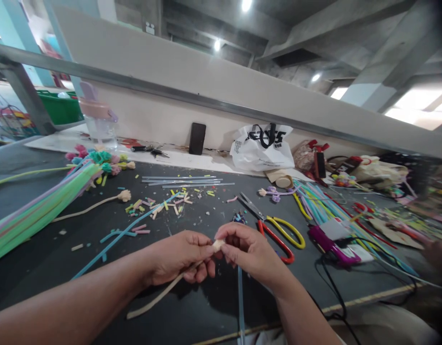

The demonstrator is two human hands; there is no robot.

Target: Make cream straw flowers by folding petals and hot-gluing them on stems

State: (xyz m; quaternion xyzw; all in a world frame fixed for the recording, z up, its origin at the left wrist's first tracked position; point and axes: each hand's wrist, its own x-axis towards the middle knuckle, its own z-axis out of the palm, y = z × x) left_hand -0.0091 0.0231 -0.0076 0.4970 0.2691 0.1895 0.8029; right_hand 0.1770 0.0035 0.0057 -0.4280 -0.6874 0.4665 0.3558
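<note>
My left hand [187,256] is closed round a beige stem [159,297], whose loose end hangs toward the lower left. At the stem's top is a small cream tip [218,246], pinched between the thumb and fingers of my right hand [248,249]. The fingertips of both hands nearly meet there. Just right of my right hand lie scissors [274,223] with one red and one yellow handle, blades apart. A clear glue stick [241,302] runs down below my hands. On the left, a beige flower [123,195] on a stem lies on the dark table [142,249].
Left are bundled green stems [48,206]; small cut pieces [176,203] and clear sticks [185,181] lie ahead. A phone [197,138], a white bag [262,148] and a bottle [98,120] stand behind. Right are a purple glue gun [332,247] with a cable and another person's hand [436,254].
</note>
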